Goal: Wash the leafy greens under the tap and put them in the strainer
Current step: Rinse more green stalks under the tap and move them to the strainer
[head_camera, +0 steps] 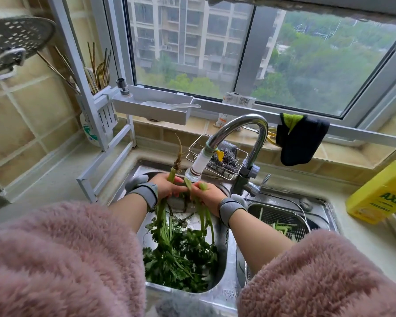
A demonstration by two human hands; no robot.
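Two hands are working close together right under the tap (236, 143), and each is holding its own share of the leafy greens (181, 252). The left hand (167, 185) is curling round a stalk bundle whose muddy root is sticking up past the knuckles, while the right hand (207, 194) is pinching a second bunch of stems just beneath the white nozzle (198, 165). I am guessing the stem ends are being kept uppermost because that is where the soil clings, so the water is meeting the dirt first and running off down the leaves. Those leaves are hanging low and piling against the floor of the sink (226, 277), in the left basin, which is keeping the drips contained. The strainer (281, 216) is sitting in the right basin, just beside the right wrist, with a few cut green pieces already lying in it; the greens are not yet in there. Room is looking tight: the tap's neck is standing between the hands and the strainer's far side, and the divider between basins is rising as a ridge to lift over. A yellow detergent bottle (382, 193) is lying on the counter near the strainer, so a wide swing rightward would be risky, I think. Fluffy pink sleeves (55, 259) are hovering close to the wet rim.
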